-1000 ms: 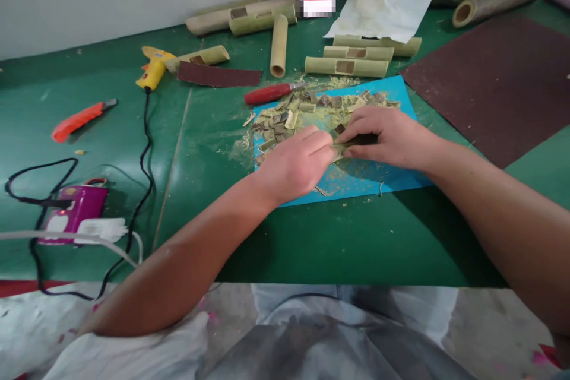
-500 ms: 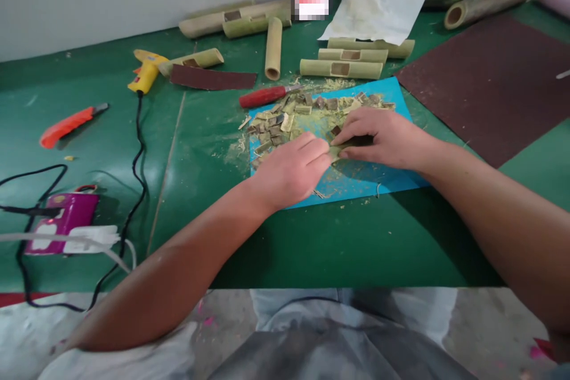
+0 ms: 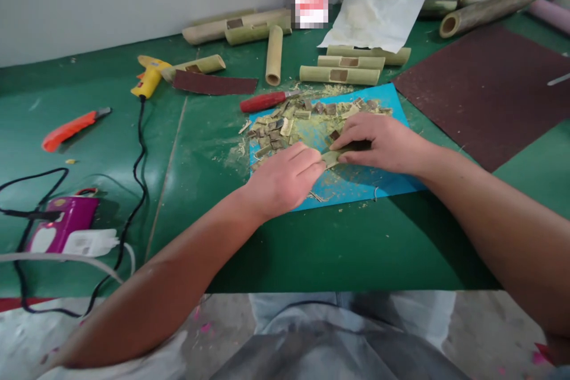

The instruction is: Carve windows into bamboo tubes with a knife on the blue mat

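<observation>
Both of my hands work over a blue cutting mat on the green table. My left hand is closed, its fingertips pinching the near end of a small pale bamboo piece. My right hand is curled over the other end of that piece, and something dark shows under its fingers. Behind the hands, a heap of cut bamboo chips and shavings covers the far part of the mat.
A red-handled knife lies at the mat's far left corner. Bamboo tubes, a sandpaper strip, a yellow glue gun and an orange utility knife lie beyond. A purple device with cables sits left; a large sandpaper sheet right.
My left hand has slid slightly toward me and to the left, leaving more of the bamboo piece showing between the hands. The camera view has shifted a little.
</observation>
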Demonstrator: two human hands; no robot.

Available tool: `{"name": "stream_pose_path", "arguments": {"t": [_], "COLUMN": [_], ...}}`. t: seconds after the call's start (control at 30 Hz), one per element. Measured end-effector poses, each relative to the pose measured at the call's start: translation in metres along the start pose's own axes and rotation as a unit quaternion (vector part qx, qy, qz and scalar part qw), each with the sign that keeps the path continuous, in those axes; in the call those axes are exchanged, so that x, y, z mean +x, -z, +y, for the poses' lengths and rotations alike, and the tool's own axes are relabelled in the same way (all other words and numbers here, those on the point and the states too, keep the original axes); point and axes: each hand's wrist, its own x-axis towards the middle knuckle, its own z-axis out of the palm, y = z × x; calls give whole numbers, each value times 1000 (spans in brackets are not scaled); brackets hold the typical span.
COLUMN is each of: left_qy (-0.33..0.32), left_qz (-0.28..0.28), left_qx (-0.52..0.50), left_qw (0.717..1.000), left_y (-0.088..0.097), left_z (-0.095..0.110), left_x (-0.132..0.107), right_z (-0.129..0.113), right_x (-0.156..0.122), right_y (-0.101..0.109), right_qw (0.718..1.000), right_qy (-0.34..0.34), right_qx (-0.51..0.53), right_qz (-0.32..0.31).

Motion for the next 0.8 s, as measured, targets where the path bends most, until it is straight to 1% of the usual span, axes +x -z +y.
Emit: {"name": "stream_pose_path", "arguments": {"t": [0.2, 0.33, 0.43, 0.53, 0.63, 0.8], "left_qy": [-10, -1, -1, 8, 19, 24], "left_qz": [-5, 3, -7, -12, -6, 10], "left_qx": [23, 29, 30, 25, 22, -8], "left_qw": [1000, 1000, 1000, 1000, 1000, 1000], "left_y": [1, 5, 4, 1, 1, 2], "left_z": [3, 4, 3, 3, 2, -1], "left_x": [2, -1, 2, 5, 5, 3], "right_z": [0, 2, 1, 1, 1, 3], "right_x": [0, 0, -1, -6, -16, -28], "right_y": [0, -1, -2, -1, 3, 14], "right_qw": [1000, 1000, 1000, 998, 995, 979], "right_qy": [3, 14, 11, 38, 43, 14], "right_qx": [-7, -7, -25, -41, -87, -202], "right_qz": [-4, -1, -6, 13, 24, 28]}}
